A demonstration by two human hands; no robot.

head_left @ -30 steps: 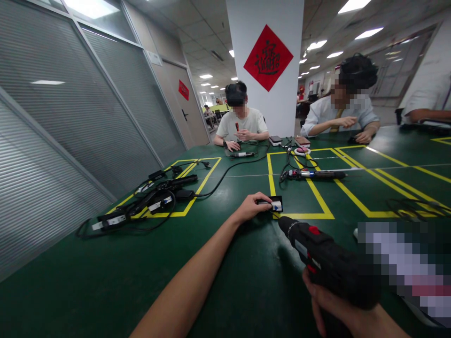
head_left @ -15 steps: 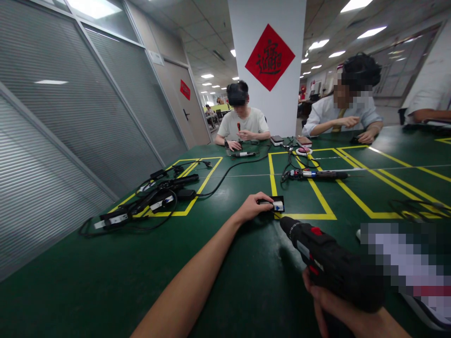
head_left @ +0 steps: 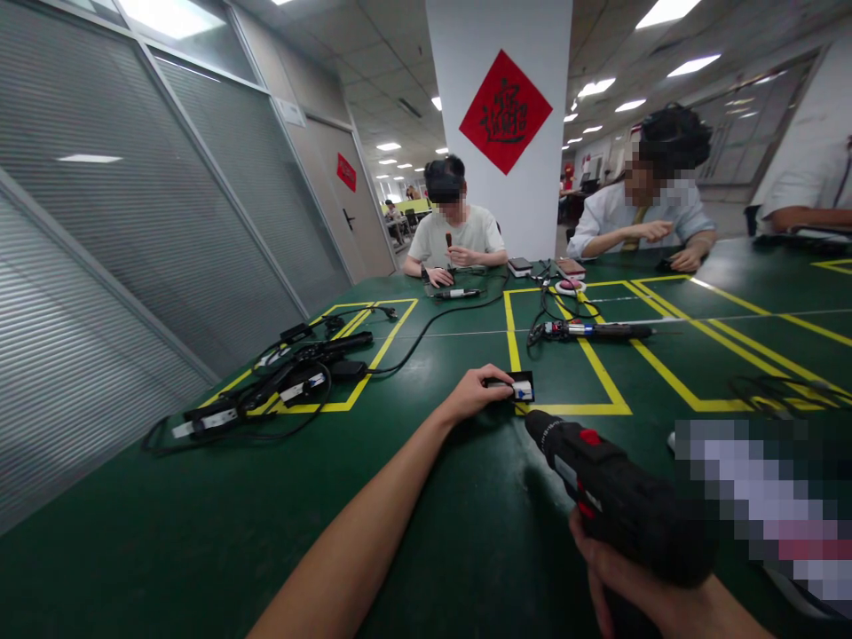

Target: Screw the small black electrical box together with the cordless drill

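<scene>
A small black case with a white block and a bit of blue in it [head_left: 524, 390] lies on the green table [head_left: 266, 532]. My left hand [head_left: 477, 394] grips its left side, fingers closed over the edge. In my right hand [head_left: 622, 564] is a black cordless drill [head_left: 619, 488] with red buttons, my fingers wrapped round its handle. The drill's chuck points left and away, toward the near edge of the case. Whether its tip touches the case I cannot tell. The lower handle is cut off by the frame's bottom edge.
Black power tools with cords [head_left: 293, 377] lie at the left. A pen-like electric screwdriver [head_left: 599, 331] with a cable lies beyond the case. Yellow tape lines [head_left: 579, 409] mark the table. A pixelated object [head_left: 752, 497] lies at right. Co-workers [head_left: 456, 231] sit across.
The whole view has shifted very slightly. Both hands, the case and the drill keep nearly the same places relative to each other.
</scene>
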